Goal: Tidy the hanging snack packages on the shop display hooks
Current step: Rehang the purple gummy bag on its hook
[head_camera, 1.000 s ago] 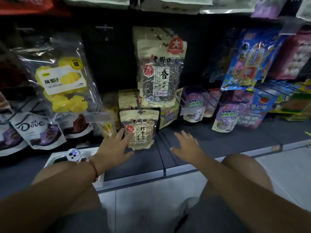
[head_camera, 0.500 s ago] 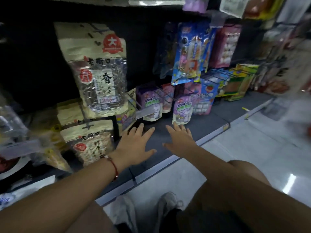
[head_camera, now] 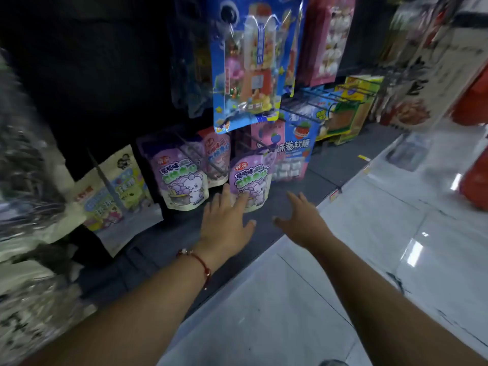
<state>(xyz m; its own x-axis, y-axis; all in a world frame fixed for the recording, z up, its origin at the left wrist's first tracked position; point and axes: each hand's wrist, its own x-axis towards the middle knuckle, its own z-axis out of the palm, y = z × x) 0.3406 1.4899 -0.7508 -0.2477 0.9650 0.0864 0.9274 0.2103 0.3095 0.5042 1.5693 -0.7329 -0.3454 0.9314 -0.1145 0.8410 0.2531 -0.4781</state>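
Seemingly, purple pouch [head_camera: 249,180] against left hand [head_camera: 227,220].

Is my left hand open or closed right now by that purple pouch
Open. The left hand has its fingers straight and spread, fingertips reaching the bottom of the front purple pouch; nothing is curled round it.

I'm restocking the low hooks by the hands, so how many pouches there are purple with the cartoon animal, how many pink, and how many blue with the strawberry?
Purple cartoon-animal pouches: 2
Pink pouch: 1, front one only; any behind are hidden
Blue strawberry candy pack: 1
Total: 4
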